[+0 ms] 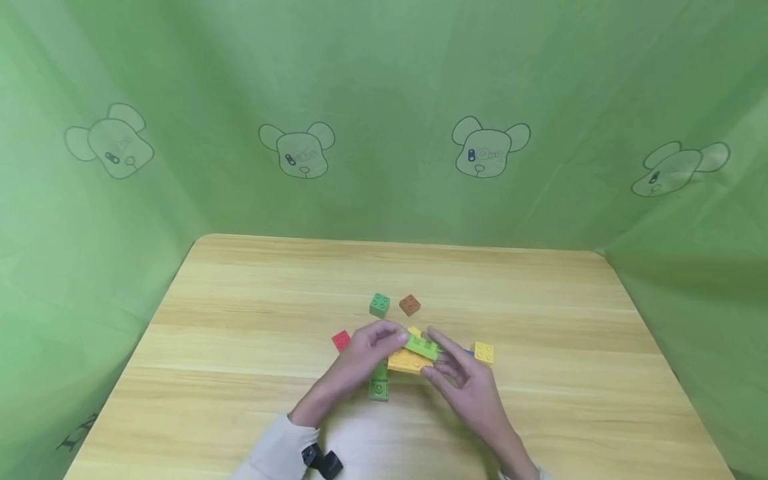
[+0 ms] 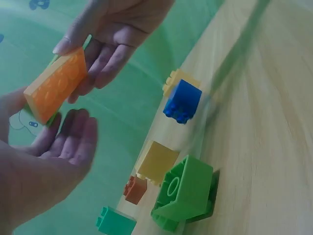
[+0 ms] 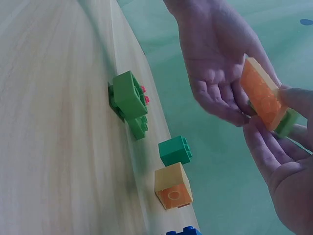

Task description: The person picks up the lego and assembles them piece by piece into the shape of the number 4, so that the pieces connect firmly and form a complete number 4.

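Observation:
In front of the person, an orange brick [image 1: 408, 362] with rows of studs and a light green brick [image 1: 423, 347] are held together between both hands. The left hand [image 1: 363, 353] grips their left end, its thumb and forefinger on the bricks. From the other side the right hand [image 1: 471, 387] pinches the right end, with its thumb at a corner of the orange brick. In the left wrist view the studs of the orange brick [image 2: 58, 85] face the camera. Most of the light green brick [image 3: 287, 122] is hidden behind it in the right wrist view.
On the wooden table [image 1: 252, 293] lie a dark green brick [image 1: 379, 305], a brown brick [image 1: 410, 305], a red brick [image 1: 341, 341] and a yellow brick [image 1: 483, 353]. Green pieces [image 1: 379, 389] sit near the left hand. A blue brick [image 2: 183, 100] and another yellow brick [image 2: 157, 161] are close by.

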`<state>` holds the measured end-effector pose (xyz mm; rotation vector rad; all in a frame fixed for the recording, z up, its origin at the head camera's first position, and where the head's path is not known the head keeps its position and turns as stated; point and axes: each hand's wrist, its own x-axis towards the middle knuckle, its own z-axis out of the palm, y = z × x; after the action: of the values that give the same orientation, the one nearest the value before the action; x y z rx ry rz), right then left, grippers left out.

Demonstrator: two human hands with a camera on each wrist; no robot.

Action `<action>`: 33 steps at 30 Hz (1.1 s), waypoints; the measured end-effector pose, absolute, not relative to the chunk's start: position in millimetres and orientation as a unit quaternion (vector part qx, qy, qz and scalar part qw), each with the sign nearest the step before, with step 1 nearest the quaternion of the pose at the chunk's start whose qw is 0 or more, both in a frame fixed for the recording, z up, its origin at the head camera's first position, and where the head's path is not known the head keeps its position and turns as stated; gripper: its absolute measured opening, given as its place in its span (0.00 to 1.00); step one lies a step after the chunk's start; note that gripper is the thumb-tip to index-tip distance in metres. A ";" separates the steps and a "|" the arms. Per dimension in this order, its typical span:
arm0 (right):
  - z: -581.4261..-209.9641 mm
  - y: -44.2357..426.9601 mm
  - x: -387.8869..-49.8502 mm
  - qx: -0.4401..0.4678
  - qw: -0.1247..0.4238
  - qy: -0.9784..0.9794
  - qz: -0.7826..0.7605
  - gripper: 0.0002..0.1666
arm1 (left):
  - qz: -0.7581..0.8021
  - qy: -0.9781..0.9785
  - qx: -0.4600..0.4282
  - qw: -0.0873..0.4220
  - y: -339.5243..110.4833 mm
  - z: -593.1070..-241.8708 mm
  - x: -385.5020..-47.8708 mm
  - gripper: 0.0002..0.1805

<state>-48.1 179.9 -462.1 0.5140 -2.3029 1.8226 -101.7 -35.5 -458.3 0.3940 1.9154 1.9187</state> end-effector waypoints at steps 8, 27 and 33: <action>-456.4 184.5 -46.8 0.151 0.112 -0.770 0.610 0.31 | 0.751 0.634 0.110 0.149 -34.3 -456.5 -102.8 0.18; -452.8 184.9 -47.5 0.140 0.151 -0.759 0.618 0.14 | 0.699 0.674 0.223 0.090 -40.7 -460.6 -100.2 0.15; -452.1 183.8 -47.8 0.156 0.155 -0.756 0.617 0.14 | 0.676 0.673 0.292 0.065 -41.6 -458.6 -99.8 0.16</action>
<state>-47.8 183.8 -452.1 0.4462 -2.1660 1.7671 -99.8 -41.6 -458.6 0.8812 2.0319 2.0394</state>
